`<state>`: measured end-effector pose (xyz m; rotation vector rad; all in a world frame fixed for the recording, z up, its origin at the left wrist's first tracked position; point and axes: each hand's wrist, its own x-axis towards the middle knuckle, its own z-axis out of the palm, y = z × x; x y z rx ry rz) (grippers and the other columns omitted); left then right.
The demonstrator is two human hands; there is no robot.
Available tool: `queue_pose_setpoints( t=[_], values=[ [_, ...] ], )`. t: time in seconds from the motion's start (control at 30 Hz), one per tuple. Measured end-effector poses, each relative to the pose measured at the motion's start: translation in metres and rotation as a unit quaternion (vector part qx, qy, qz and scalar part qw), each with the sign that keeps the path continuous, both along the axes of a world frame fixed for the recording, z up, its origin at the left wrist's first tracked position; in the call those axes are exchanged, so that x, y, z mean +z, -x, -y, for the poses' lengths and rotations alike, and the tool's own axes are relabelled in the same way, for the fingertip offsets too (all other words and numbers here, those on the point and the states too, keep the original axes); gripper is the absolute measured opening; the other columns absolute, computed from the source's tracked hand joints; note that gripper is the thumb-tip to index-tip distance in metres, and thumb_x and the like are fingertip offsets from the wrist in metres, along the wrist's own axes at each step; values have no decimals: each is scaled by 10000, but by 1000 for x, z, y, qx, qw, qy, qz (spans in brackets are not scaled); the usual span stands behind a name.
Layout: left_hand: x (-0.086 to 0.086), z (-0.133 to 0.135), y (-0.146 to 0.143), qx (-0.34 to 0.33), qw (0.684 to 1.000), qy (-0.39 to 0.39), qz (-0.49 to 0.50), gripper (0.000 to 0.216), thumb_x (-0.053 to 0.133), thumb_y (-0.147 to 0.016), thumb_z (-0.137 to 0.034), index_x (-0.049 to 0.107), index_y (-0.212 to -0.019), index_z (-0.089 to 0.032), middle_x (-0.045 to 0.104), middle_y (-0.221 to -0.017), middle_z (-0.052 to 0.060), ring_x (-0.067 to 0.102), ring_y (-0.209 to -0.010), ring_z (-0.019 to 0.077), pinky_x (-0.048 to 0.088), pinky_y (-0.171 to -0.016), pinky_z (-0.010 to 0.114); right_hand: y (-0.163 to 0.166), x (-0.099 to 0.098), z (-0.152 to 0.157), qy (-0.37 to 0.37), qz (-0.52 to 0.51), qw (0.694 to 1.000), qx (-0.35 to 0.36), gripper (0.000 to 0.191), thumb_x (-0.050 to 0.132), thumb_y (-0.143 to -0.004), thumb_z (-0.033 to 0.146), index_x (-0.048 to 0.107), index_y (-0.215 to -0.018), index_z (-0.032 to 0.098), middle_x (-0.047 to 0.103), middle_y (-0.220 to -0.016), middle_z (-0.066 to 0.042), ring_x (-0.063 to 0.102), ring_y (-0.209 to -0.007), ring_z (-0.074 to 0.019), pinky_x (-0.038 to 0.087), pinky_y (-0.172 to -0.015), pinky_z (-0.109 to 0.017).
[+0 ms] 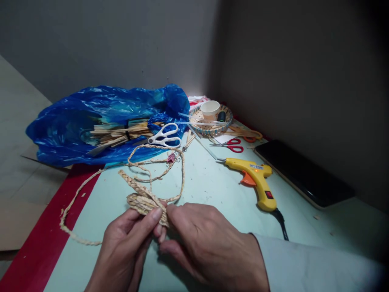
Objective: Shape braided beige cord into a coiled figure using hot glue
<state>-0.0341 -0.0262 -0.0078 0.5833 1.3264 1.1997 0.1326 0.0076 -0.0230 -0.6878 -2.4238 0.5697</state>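
A braided straw cord [142,190] lies in loops on the pale green table top [219,190], and one end is coiled into a small flat bundle [142,202]. My left hand [127,247] pinches that bundle from the left with thumb and fingers. From the right, my right hand [209,243] grips the same bundle, fingertips meeting the left hand's. The cord's loose length trails left past the red table edge [45,239].
A yellow hot glue gun [258,180] lies right of the hands with its black cable. White scissors [165,136] rest on a blue plastic bag [100,121] of straw strips. Further back are red scissors [232,145], a woven tray [212,121] with a paper cup, and a dark phone [304,172].
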Motion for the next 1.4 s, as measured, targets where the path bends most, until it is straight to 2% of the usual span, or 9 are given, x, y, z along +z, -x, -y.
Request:
queue_pose_setpoints(
  t=[0.2, 0.33, 0.43, 0.53, 0.7, 0.77, 0.9, 1.17, 1.4],
  values=[
    [0, -2, 1, 36, 999, 14, 25, 227, 944, -587, -333, 764, -625, -200, 688, -651, 15, 614, -672, 151, 575, -651, 184, 0, -6, -1, 5, 5, 1000, 2, 193, 348, -1075, 213, 514, -1117, 125, 678, -916, -77, 613, -744, -185, 484, -667, -301],
    [-6, 0, 1, 23, 999, 14, 24, 214, 925, -635, -363, 789, -689, -206, 715, -715, 14, 628, -721, 149, 578, -725, 184, 0, -8, -4, -43, -1, 999, 5, 211, 346, -1021, 126, 523, -1128, 81, 662, -845, -79, 592, -677, -189, 480, -603, -302],
    [-10, 2, 1, 14, 1000, 6, 19, 173, 889, -695, -351, 783, -684, -215, 711, -702, 15, 633, -732, 166, 583, -746, 220, 3, -10, -4, -69, -4, 997, -19, 211, 359, -1005, 133, 560, -1050, 83, 649, -793, -65, 594, -635, -190, 459, -544, -305],
    [-12, 3, 1, 15, 1000, 5, 11, 172, 869, -721, -352, 771, -666, -222, 696, -692, 15, 625, -719, 176, 577, -702, 236, 5, -12, -3, -113, -16, 992, -60, 275, 347, -1048, 188, 584, -930, 113, 625, -720, -38, 587, -589, -181, 412, -482, -309],
    [-14, 1, 3, 17, 1000, 7, 23, 178, 856, -747, -330, 755, -649, -221, 685, -694, 5, 588, -690, 142, 559, -699, 209, 5, -10, -2, -174, 24, 982, -74, 352, 309, -1078, 212, 610, -938, 96, 617, -702, -46, 565, -560, -194, 363, -453, -334],
    [-14, -1, 3, 16, 1000, 5, 21, 191, 871, -730, -329, 751, -634, -216, 681, -668, 0, 582, -676, 129, 551, -701, 186, 5, -10, -2, -204, 35, 975, -76, 332, 330, -1065, 191, 617, -929, 95, 624, -708, -56, 558, -568, -207, 353, -459, -346],
    [-13, -4, -1, 43, 999, 8, 22, 235, 925, -633, -364, 749, -599, -213, 684, -630, 7, 607, -675, 149, 555, -678, 195, 4, -10, -5, -245, 29, 964, -94, 344, 387, -1048, 187, 597, -778, 154, 579, -649, -30, 482, -537, -191, 336, -484, -357],
    [-18, -2, -2, 35, 999, 13, 30, 157, 904, -672, -344, 784, -660, -245, 673, -635, 0, 602, -679, 154, 552, -691, 217, 0, -10, -10, -273, 1, 961, -42, 454, 247, -1035, 98, 637, -803, 112, 552, -618, -35, 422, -533, -171, 307, -449, -320],
    [-22, 2, 2, 14, 1000, 10, 11, 218, 872, -717, -385, 740, -620, -241, 666, -630, -14, 601, -689, 137, 511, -644, 165, 1, -12, -12, -270, -34, 962, -20, 416, 311, -1009, 90, 645, -762, 106, 548, -612, -32, 415, -527, -165, 301, -440, -324]
  ],
)
